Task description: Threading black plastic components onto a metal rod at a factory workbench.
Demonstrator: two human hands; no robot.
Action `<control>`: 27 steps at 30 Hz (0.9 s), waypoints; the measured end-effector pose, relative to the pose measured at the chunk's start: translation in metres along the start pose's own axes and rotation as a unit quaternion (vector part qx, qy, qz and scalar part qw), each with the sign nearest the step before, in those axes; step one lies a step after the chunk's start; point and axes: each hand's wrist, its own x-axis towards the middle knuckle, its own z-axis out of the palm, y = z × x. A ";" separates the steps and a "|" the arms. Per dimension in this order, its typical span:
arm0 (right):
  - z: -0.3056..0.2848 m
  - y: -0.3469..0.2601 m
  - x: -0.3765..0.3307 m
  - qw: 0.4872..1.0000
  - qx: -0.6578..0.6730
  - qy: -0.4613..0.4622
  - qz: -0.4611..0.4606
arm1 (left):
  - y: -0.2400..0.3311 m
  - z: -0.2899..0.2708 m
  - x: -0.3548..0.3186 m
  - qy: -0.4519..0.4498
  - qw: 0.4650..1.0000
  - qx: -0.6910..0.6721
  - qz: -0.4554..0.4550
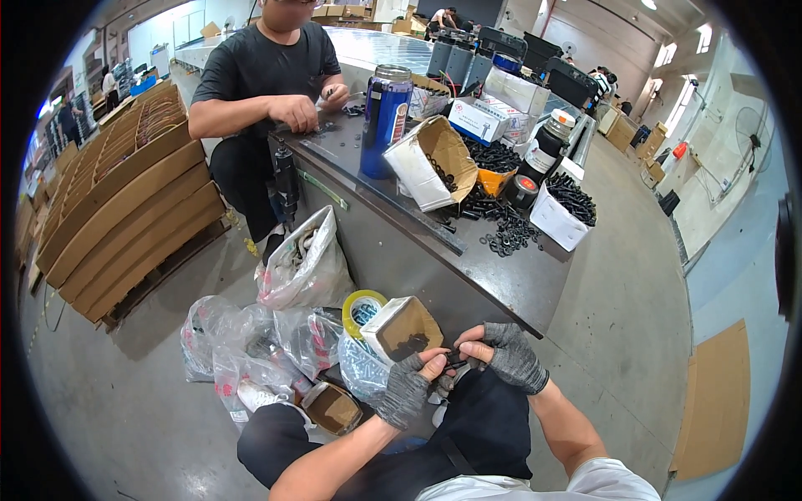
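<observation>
My left hand [408, 389], in a grey fingerless glove, is closed in a pinch on a black bolt [454, 364] above my lap. Close beside it, my right hand [511, 357], gloved the same way, has its thumb and fingers pressed together at the bolt's end. Whatever small piece it pinches is too small to name. Just beyond my hands, an opened white cardboard box [386, 332] tilts toward me with small black parts at its bottom. Loose black washers [511, 237] and a white box of black bolts [565, 214] lie on the dark table [493, 280].
Across the table, a person in black [267, 83] handles small parts. A blue flask [387, 121] and a tipped white carton [430, 164] stand near the table's edge. Plastic bags [309, 267] and yellow tape [362, 311] sit by my knees. Stacked cardboard trays [125, 200] rise at left.
</observation>
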 end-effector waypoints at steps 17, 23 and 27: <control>0.006 0.020 0.004 0.997 -0.042 0.009 -0.066 | -0.008 -0.011 0.004 0.001 0.996 -0.048 -0.072; 0.002 0.024 0.009 0.968 -0.161 -0.016 -0.194 | -0.013 -0.016 0.008 -0.013 0.988 -0.120 -0.099; 0.004 0.024 0.010 0.969 -0.152 -0.019 -0.196 | -0.009 -0.013 0.006 -0.008 0.988 -0.108 -0.112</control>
